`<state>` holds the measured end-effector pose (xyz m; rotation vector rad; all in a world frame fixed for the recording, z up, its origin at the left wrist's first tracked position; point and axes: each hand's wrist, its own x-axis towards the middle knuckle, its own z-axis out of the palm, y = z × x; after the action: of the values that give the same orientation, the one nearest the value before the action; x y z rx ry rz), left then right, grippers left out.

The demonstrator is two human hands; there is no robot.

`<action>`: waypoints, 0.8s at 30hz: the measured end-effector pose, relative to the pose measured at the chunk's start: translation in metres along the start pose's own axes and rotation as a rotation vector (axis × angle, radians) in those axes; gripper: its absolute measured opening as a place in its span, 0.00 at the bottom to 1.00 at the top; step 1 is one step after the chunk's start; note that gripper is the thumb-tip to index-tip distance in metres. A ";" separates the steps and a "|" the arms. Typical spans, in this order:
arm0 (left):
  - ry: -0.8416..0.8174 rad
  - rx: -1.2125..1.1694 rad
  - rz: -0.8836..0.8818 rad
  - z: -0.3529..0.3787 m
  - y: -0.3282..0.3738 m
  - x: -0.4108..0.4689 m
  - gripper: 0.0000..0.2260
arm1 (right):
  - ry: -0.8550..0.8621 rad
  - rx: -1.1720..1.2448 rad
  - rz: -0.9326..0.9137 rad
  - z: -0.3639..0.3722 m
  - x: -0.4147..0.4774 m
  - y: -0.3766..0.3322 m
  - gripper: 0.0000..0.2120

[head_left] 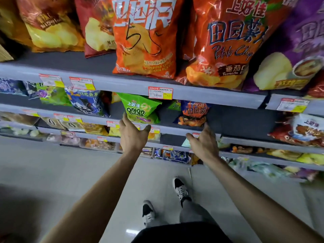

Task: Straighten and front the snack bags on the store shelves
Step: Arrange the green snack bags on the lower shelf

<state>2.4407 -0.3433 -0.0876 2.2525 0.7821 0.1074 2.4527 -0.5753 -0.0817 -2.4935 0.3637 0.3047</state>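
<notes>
A green onion-ring snack bag (141,109) stands on the second shelf (233,118), leaning a little. My left hand (134,135) is just below it, fingers spread, fingertips near its lower left corner. An orange and blue chip bag (193,112) stands to the right on the same shelf. My right hand (204,143) is open below that bag, fingertips close to its lower right corner. Neither hand holds anything. Large orange chip bags (145,37) (226,41) stand on the top shelf above.
A blue fish-snack bag (87,104) and green bags (52,96) stand further left on the second shelf. A red and white bag (301,132) sits to the right. Lower shelves hold several small packs. Price tags (160,92) line the shelf edges. My shoes (180,190) are on the grey floor.
</notes>
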 end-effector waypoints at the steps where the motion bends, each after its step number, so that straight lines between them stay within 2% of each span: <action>1: 0.007 -0.028 0.010 0.001 -0.002 0.007 0.49 | 0.019 0.006 0.007 0.004 0.002 -0.004 0.45; 5: -0.021 -0.129 0.055 0.005 -0.004 0.034 0.55 | 0.062 -0.029 0.014 0.022 0.015 -0.017 0.55; 8: -0.040 -0.215 0.067 0.009 -0.002 0.048 0.59 | 0.091 0.091 0.064 0.036 0.032 -0.025 0.61; 14: 0.034 -0.368 0.123 0.019 -0.015 0.057 0.48 | 0.195 0.408 0.208 0.043 0.064 -0.034 0.69; 17: 0.067 -0.462 0.154 0.015 -0.026 0.046 0.49 | 0.264 0.544 0.248 0.056 0.080 -0.031 0.74; 21: 0.080 -0.583 0.178 -0.001 -0.045 0.023 0.48 | 0.285 0.544 0.257 0.070 0.096 -0.022 0.72; 24: 0.097 -0.580 0.196 -0.014 -0.064 0.017 0.44 | 0.289 0.532 0.262 0.071 0.106 -0.021 0.71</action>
<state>2.4186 -0.2902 -0.1231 1.7691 0.4928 0.4768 2.5492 -0.5371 -0.1582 -1.9620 0.7819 -0.0534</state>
